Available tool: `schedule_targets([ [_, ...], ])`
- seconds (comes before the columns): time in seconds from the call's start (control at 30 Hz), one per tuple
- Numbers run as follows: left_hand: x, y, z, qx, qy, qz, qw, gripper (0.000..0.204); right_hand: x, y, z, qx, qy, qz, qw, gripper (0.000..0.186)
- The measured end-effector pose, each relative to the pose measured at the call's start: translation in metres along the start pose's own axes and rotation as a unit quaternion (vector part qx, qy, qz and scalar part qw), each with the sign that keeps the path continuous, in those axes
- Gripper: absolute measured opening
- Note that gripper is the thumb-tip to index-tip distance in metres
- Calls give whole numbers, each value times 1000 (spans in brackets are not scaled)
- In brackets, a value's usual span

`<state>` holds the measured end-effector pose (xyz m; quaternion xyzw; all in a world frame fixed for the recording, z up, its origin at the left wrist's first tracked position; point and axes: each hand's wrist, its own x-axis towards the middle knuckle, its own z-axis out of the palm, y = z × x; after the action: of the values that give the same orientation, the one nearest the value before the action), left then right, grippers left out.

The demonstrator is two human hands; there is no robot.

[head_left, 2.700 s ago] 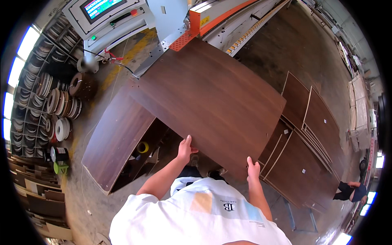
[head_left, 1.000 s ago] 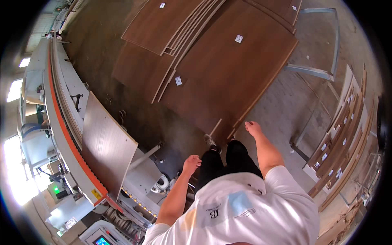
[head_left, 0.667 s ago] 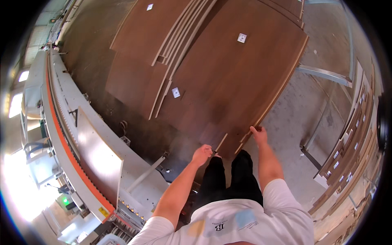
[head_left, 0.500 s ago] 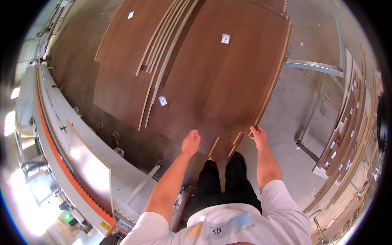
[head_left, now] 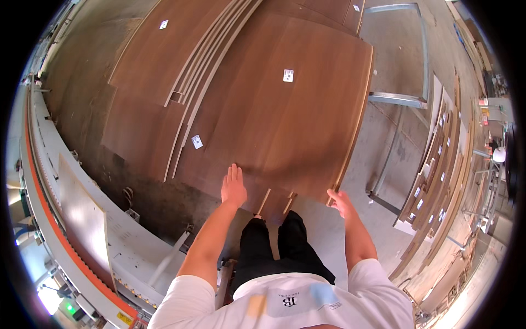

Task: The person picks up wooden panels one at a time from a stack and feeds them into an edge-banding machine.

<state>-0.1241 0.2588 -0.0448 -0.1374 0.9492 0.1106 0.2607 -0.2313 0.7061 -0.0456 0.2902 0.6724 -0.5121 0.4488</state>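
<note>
Both hands are taking hold of the top brown panel [head_left: 285, 109] at its near edge: left hand [head_left: 233, 188] flat and open on its face, right hand [head_left: 341, 200] curled around the five-o'clock corner. Next, a balanced lift.

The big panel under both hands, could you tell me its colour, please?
Reddish-brown wood grain panel, clearest in the head view.

The big brown wood-grain panel [head_left: 285, 115] lies flat on top of a stack of like boards, stretching away ahead of both hands. Its near edge sits under the left hand's [head_left: 234, 187] flat palm, and its near right corner meets the right hand [head_left: 341, 202]. Two small white labels are stuck on its face
</note>
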Motion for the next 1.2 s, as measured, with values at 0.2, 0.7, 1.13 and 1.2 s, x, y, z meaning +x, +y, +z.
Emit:
schedule_targets([
  [0.2, -58, -4, -10, -49, -10, -19, 999, 74, -99, -37, 11, -105, -55, -12, 993, 55],
  [0.7, -139, -26, 19, -205, -31, 52, 977, 78, -275, -49, 79, -68, 48, -191, 978, 30],
  [1.13, -175, 86, 13, -404, -168, 213, 874, 63, -472, -125, 111, -420, 210, -154, 869, 20],
  [1.2, -170, 98, -16, -433, -206, 195, 856, 62, -488, -118, 106, -438, 208, -142, 863, 21],
])
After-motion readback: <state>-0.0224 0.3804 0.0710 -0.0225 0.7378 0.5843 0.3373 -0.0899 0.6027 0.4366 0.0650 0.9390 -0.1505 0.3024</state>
